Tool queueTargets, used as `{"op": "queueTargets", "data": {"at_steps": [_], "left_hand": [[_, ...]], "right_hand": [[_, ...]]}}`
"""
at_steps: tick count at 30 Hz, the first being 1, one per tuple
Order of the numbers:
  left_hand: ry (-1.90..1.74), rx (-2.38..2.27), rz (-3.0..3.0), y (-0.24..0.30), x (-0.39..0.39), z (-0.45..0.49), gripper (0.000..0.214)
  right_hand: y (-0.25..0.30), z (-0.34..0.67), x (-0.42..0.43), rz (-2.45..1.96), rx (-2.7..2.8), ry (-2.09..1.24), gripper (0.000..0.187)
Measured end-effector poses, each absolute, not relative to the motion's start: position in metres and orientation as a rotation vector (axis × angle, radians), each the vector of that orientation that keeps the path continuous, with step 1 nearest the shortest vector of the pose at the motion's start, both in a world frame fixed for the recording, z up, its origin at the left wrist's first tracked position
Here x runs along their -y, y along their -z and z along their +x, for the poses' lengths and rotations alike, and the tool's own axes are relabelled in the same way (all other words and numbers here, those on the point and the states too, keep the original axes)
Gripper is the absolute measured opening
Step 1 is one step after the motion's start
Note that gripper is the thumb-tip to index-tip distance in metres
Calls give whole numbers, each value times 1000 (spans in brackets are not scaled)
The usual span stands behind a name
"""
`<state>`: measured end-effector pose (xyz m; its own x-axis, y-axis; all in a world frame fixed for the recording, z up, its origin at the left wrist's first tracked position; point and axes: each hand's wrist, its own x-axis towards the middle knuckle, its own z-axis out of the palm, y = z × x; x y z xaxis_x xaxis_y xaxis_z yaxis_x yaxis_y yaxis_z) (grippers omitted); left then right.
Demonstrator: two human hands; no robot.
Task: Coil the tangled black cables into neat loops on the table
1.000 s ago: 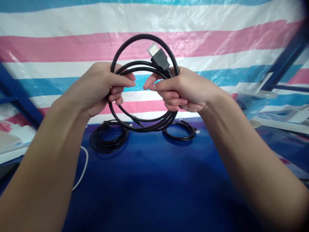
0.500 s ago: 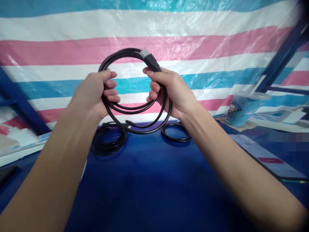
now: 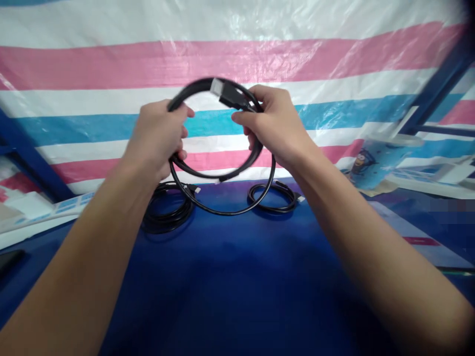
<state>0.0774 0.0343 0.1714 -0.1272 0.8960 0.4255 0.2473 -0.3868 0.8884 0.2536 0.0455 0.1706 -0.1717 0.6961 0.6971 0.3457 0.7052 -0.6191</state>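
Note:
A black HDMI cable (image 3: 222, 211), wound in loops, is held up in the air between my two hands. My left hand (image 3: 161, 133) is closed around the left side of the loops. On the right side, my right hand (image 3: 274, 121) pinches the coil close to a black plug (image 3: 230, 95) whose silver end points left. One loop hangs lower than the others. Beneath, on the blue table (image 3: 222, 277), lie a thick black coiled cable (image 3: 168, 225) at left and a smaller black coiled cable (image 3: 272, 207) at right, each with a plug showing.
A blue patterned cup (image 3: 378, 163) with a white straw stands at right. Near it lies a flat pale panel (image 3: 419, 235) with a red band. A dark object (image 3: 11, 262) is at the left edge. Striped plastic sheeting (image 3: 222, 59) hangs behind, between blue frame bars (image 3: 440, 81).
My right hand has turned over the coil, and the plug now points more to the left. One loop has dropped lower. My left hand has shifted slightly right; the view has tilted slightly.

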Motion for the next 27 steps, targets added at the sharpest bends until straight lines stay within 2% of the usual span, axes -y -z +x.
{"op": "queueTargets", "data": {"at_steps": [3, 6, 7, 10, 12, 14, 15, 17, 20, 25, 27], "left_hand": [[-1533, -1275, 1513, -174, -37, 70, 10], [-1447, -1273, 1625, -173, -35, 68, 8], [-1366, -1282, 1712, -173, -33, 70, 6], [-1120, -1293, 2044, -172, -26, 77, 21], [-1112, -1186, 2207, -172, -21, 82, 8], [-1188, -1027, 2253, -173, -17, 85, 38], [-1219, -969, 2263, -174, -16, 86, 45], [-1274, -905, 2287, -176, -14, 87, 34], [-1451, -858, 2212, -179, -17, 85, 11], [-2122, -701, 1699, -183, -28, 80, 6], [-2145, -700, 1539, -185, -29, 75, 1]], "right_hand": [[-166, 253, -54, -805, 1722, -505, 9], [-162, 249, -54, -852, 1824, -544, 3], [-161, 247, -53, -880, 1887, -517, 3], [-158, 241, -51, -949, 2073, -364, 10], [-157, 238, -51, -938, 2095, -291, 11], [-156, 236, -51, -914, 2060, -232, 10], [-156, 235, -50, -903, 2044, -205, 11], [-157, 235, -48, -863, 2016, -217, 15], [-159, 239, -47, -750, 1942, -470, 15], [-157, 244, -54, -525, 1660, -1139, 14], [-155, 242, -56, -483, 1564, -1258, 12]]}}
